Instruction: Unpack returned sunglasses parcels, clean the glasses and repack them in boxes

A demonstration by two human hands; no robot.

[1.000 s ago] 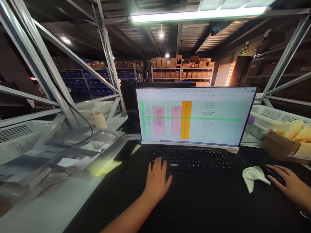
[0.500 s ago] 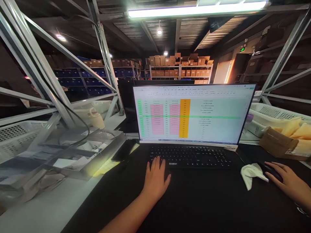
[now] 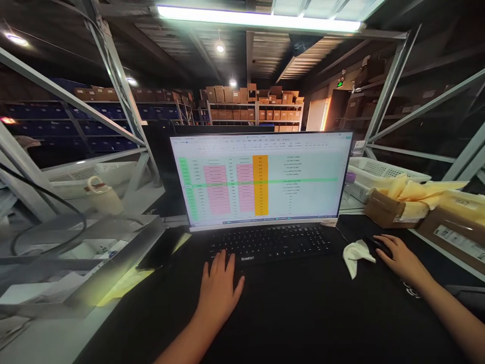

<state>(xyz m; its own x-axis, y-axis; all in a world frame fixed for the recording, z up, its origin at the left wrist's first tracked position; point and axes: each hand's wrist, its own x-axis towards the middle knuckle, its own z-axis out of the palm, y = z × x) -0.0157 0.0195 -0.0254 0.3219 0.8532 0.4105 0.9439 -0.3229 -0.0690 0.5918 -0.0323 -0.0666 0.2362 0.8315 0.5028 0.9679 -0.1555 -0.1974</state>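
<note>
My left hand lies palm down with its fingers spread, the fingertips at the lower left edge of a black keyboard. On the right, my right hand is curled over a dark computer mouse, which it partly covers. A crumpled white tissue lies just left of the mouse. Behind the keyboard stands a monitor with a spreadsheet of green, pink and orange columns. One row has a green highlight across it. The text is too small to read.
Left of the keyboard lie a dark phone, yellow paper and a grey tray holding papers. A beige cup stands behind. Cardboard boxes with yellow envelopes and a white basket are at right. Metal frame posts flank the desk.
The view has turned to the right, so everything sits further left and more of the right-hand boxes shows. Both hands stay at the keyboard and mouse.
</note>
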